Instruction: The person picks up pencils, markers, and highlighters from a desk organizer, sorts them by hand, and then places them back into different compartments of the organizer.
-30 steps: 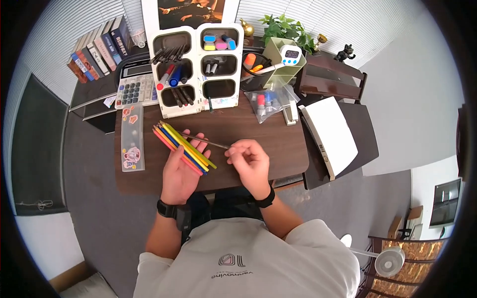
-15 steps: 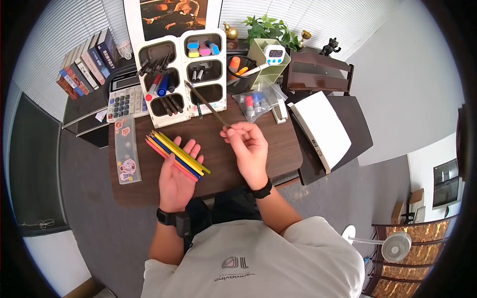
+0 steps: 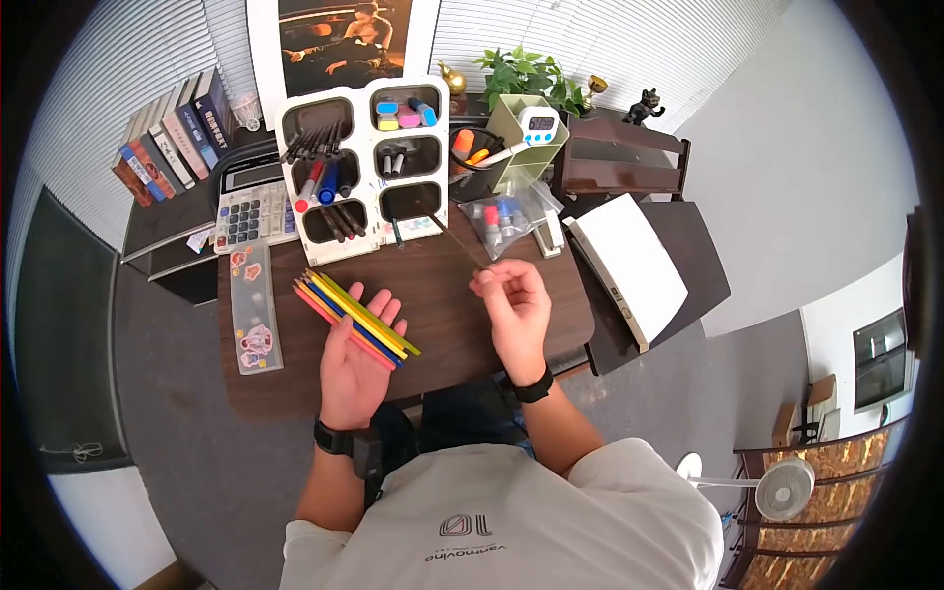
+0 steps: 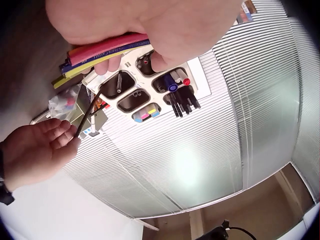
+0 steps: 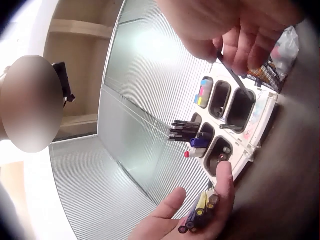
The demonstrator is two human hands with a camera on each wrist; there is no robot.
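My left hand, palm up, holds a bundle of coloured pencils, pink, blue, yellow and olive, with the thumb laid across them. To its right, my right hand pinches one thin dark pencil near its lower end. That pencil slants up and left, its far end overlapping the lower right compartment of the white organizer. In the right wrist view too, the dark pencil reaches to this compartment, where a dark green pen lies. Other compartments hold black pens, markers and highlighters.
A clear stickered case lies at the table's left, below a calculator. Right of the organizer are a black mesh holder, a plastic bag of small bottles and a stapler. A white box lies further right.
My right hand has drawn the dark pencil away from the left hand's bundle, up and right; its far end now points at the organizer's lower right compartment. The left hand keeps its bundle.
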